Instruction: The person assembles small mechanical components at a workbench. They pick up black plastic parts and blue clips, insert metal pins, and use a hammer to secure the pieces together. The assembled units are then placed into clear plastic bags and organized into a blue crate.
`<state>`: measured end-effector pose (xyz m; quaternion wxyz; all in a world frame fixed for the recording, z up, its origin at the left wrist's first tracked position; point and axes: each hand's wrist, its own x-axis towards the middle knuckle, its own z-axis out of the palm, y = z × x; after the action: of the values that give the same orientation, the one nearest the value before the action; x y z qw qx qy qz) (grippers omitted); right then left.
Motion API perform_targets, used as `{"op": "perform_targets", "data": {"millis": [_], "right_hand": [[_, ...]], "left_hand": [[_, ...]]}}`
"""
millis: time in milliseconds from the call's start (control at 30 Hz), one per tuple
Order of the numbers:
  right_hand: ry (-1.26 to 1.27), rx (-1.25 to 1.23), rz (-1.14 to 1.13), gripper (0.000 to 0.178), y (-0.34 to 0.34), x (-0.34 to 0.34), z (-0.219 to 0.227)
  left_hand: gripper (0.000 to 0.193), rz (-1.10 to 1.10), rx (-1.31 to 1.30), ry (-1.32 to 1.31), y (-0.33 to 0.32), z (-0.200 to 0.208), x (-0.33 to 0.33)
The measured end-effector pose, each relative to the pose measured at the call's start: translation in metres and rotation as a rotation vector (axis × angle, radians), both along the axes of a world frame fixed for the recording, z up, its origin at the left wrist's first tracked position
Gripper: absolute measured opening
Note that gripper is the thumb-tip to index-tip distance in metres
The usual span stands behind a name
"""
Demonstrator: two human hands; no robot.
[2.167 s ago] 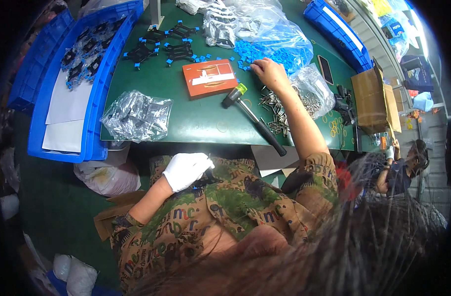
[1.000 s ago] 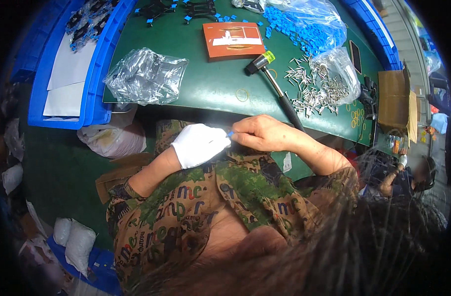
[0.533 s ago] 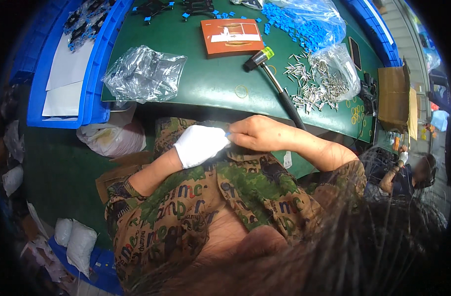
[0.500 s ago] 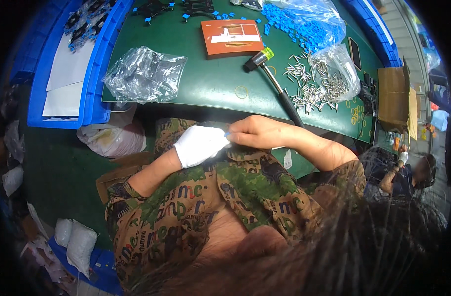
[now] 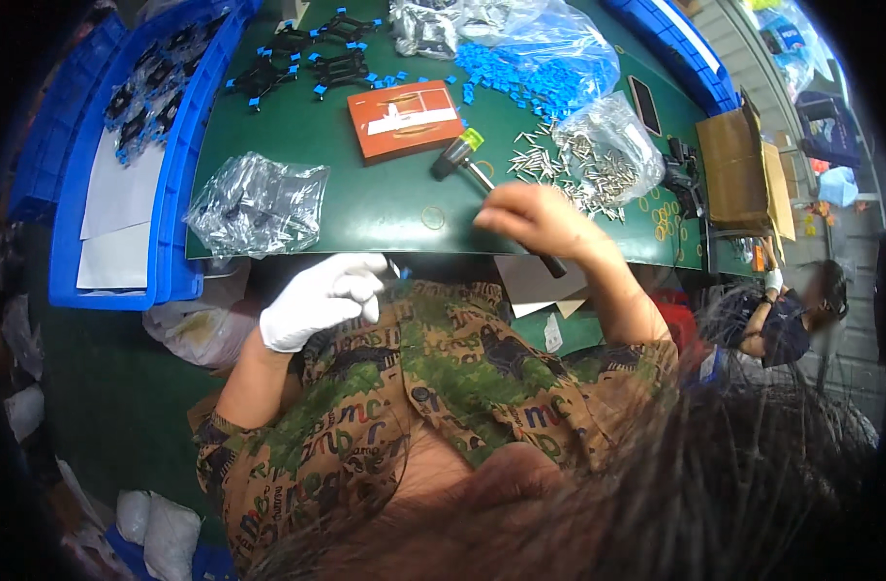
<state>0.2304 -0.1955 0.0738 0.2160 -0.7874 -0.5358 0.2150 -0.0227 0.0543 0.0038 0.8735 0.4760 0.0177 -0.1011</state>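
Observation:
My left hand (image 5: 319, 300), in a white glove, is at the table's near edge. Between its thumb and forefinger it pinches a small blue piece with a metal pin (image 5: 396, 270). My bare right hand (image 5: 532, 221) is above the table's near edge, its fingers curled together; whatever they may hold is hidden. Beneath it runs the handle of a mallet (image 5: 459, 153) with a black and yellow-green head, lying on the table. Loose metal pins (image 5: 606, 174) are heaped beyond the right hand, partly in a clear bag. Farther back lie many blue pieces (image 5: 515, 79).
An orange-red box (image 5: 404, 136) and a clear bag of dark parts (image 5: 259, 205) lie on the green table. Black frames with blue corners (image 5: 341, 68) are at the back. Blue crates (image 5: 162, 261) flank the table. A phone (image 5: 645, 105) and a carton (image 5: 738, 174) are at right.
My hands, together before, are now apart. The right moved right and forward over the mallet handle; the left drew left with the small blue piece. The view has shifted a little.

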Motion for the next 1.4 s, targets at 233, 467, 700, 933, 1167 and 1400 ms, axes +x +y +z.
{"op": "perform_targets", "data": {"millis": [233, 467, 700, 933, 1167, 1400], "right_hand": [[-0.565, -0.083, -0.190, 0.018, -0.023, 0.042, -0.027], [-0.641, -0.104, -0.207, 0.018, -0.022, 0.040, -0.036], [-0.629, -0.086, -0.170, 0.017, -0.022, 0.041, -0.038], [-0.662, -0.070, -0.150, 0.015, -0.020, 0.038, -0.042], [-0.630, -0.059, -0.170, 0.015, -0.018, 0.039, -0.043], [-0.176, 0.161, -0.277, 0.015, -0.011, 0.027, -0.027]], "left_hand": [[0.038, 0.211, 0.150, 0.006, -0.023, -0.017, 0.022], [0.043, 0.174, 0.075, 0.028, -0.054, -0.035, 0.026], [0.048, 0.114, 0.025, 0.030, -0.053, -0.044, 0.031], [0.041, 0.128, 0.080, 0.065, -0.055, -0.041, 0.022], [0.038, 0.140, 0.109, 0.025, -0.059, -0.039, 0.023], [0.035, 0.086, 0.011, 0.007, -0.060, -0.037, 0.024]]}}
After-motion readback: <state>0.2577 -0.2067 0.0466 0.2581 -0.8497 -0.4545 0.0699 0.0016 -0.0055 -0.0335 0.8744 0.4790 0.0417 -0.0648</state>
